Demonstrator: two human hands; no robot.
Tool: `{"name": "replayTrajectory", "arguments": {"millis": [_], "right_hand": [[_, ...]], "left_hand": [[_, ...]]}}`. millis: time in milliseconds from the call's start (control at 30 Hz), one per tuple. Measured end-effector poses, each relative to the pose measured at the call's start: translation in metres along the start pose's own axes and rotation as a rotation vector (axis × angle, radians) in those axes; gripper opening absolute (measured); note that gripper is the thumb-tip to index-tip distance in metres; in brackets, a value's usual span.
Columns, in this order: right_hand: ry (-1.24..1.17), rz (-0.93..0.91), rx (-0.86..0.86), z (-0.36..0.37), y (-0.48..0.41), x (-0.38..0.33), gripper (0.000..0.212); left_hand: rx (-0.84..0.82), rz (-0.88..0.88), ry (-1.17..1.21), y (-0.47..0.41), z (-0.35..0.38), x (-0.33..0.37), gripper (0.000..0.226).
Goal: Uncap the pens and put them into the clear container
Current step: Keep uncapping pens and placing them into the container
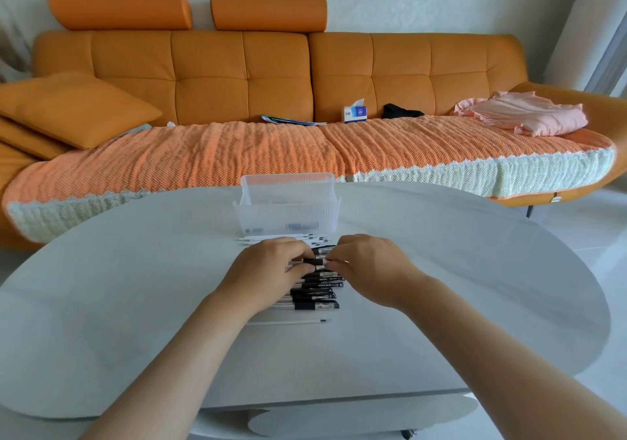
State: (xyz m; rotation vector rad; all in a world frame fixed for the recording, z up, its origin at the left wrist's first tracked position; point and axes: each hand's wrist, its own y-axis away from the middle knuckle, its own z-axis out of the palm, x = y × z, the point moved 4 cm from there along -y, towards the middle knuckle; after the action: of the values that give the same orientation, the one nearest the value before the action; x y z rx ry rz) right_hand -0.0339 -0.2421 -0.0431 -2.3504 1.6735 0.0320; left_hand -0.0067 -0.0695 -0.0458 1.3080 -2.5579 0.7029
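Pale table [135,304], rounded edge, both forearms reaching in over it.

Nearest item: one thin white refill [288,321] lying crosswise, alone, just in front of the pen row.

Row of pens [317,292] behind it, laid side by side, black grips, tips pointing right, touching one another. The left end of the row is hidden under the left wrist.

Left hand [271,266] and right hand [368,263] meet over the far part of the row. Both have curled fingers pinching a single pen [317,261] between them, one hand at each end. Cannot tell whether its cap is on.

More white refills [281,237] lie just beyond the hands, beside the container's front wall.

Clear container [286,215] stands upright near the table's far edge, ribbed walls. Small dark things sit at its bottom, too blurred to name.

Beyond the table: orange sofa [237,66] with a textured orange throw [237,154], a cushion [74,107] at left, a tissue box [354,113], a dark bundle [400,112], and folded pink cloth [529,113] at right.
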Motion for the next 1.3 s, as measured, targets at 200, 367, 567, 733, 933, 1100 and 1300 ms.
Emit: {"name": "replayTrajectory", "arguments": {"millis": [200,367,567,733,933,1100,1300], "right_hand": [[0.053,0.001,0.025,0.003,-0.009,-0.008,0.033],[0.075,-0.022,0.036,0.006,-0.013,-0.014,0.031],[0.103,-0.024,0.052,0.009,-0.014,-0.018,0.032],[0.04,0.008,-0.087,0.005,-0.014,-0.019,0.033],[0.051,0.025,-0.068,0.001,-0.012,-0.014,0.03],[0.044,0.021,0.01,-0.009,-0.012,-0.014,0.015],[-0.056,0.056,0.054,-0.009,-0.008,-0.007,0.027]], "left_hand": [[-0.022,-0.018,0.022,0.001,-0.003,-0.011,0.008],[-0.081,-0.028,0.014,0.002,-0.003,-0.02,0.016],[-0.117,-0.033,-0.035,0.002,-0.004,-0.024,0.018],[-0.03,0.064,-0.108,0.004,-0.01,-0.014,0.015],[0.066,0.109,-0.124,0.005,-0.01,-0.006,0.016],[-0.017,0.064,-0.126,0.004,-0.003,0.0,0.027],[0.042,0.086,-0.122,0.001,-0.005,0.002,0.024]]}}
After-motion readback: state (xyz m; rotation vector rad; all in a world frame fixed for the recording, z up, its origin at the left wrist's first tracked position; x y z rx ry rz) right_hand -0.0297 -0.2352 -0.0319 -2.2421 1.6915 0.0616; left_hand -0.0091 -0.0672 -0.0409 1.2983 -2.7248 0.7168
